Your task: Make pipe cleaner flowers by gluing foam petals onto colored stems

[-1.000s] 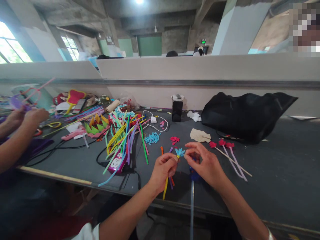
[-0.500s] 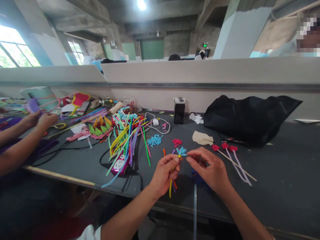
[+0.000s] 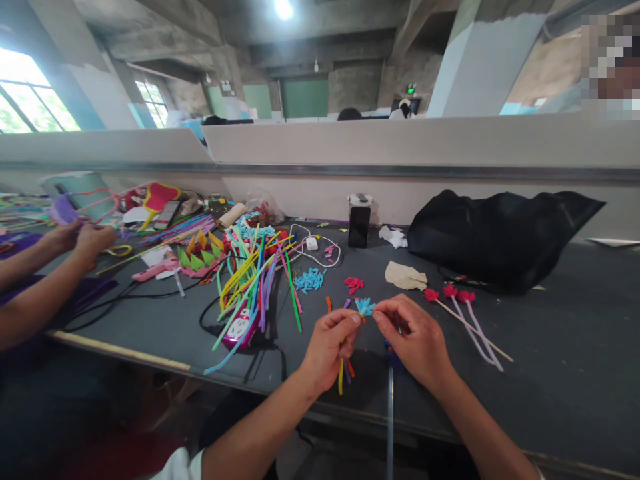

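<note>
I see the blue flower (image 3: 364, 307) held just above the grey table (image 3: 550, 347), its yellow stem (image 3: 341, 377) pinched in my left hand (image 3: 327, 347); my right hand (image 3: 413, 340) nips the petals between thumb and forefinger. Red-tipped sticks (image 3: 470, 320) lie to the right, coloured pipe cleaners (image 3: 250, 273) to the left

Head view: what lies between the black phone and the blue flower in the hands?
Head view: a small cluster of red scraps, on otherwise bare dark table, between phone and blue flower.
</note>
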`<state>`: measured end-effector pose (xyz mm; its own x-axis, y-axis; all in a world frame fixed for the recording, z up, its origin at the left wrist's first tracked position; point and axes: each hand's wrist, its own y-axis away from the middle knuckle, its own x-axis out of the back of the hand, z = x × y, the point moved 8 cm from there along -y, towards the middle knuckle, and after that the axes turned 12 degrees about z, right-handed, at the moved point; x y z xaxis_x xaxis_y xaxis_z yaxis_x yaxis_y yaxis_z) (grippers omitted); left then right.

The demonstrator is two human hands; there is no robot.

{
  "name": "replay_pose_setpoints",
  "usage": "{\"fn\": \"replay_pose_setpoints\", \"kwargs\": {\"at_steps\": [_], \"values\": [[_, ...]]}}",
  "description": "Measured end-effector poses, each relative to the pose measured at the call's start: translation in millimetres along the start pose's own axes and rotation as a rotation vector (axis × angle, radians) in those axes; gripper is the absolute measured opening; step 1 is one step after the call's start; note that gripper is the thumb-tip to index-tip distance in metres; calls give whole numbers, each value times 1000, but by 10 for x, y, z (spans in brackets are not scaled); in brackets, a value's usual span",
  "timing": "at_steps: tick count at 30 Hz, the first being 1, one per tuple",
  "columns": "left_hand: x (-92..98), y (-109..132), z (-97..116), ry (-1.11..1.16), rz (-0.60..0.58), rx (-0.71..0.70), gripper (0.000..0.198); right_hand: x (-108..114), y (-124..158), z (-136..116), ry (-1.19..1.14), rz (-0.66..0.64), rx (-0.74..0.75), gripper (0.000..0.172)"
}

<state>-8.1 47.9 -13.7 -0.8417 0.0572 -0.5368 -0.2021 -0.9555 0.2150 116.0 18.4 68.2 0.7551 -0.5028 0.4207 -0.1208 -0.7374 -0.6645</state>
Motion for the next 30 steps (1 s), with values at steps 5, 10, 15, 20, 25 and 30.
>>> {"fn": "replay_pose_setpoints", "kwargs": {"at_steps": [5,10,15,20,25,30], "values": [[2,1,-2,2,6,-5,21,-26,-2,-3,53,-23,29,14],[-5,4,-16,-8,0,6,23,-33,5,0,76,-42,32,15],[7,-1,-25,-14,18,22,25,-40,10,0,89,-52,45,14],[5,-1,-33,-34,13,23,28,-35,7,27,89,-37,29,13],[-10,0,-39,-8,-6,22,29,9,-5,13,49,13,1,11],[-7,-14,-33,15,-13,23,30,103,-11,-13,-31,88,-42,10]]}}
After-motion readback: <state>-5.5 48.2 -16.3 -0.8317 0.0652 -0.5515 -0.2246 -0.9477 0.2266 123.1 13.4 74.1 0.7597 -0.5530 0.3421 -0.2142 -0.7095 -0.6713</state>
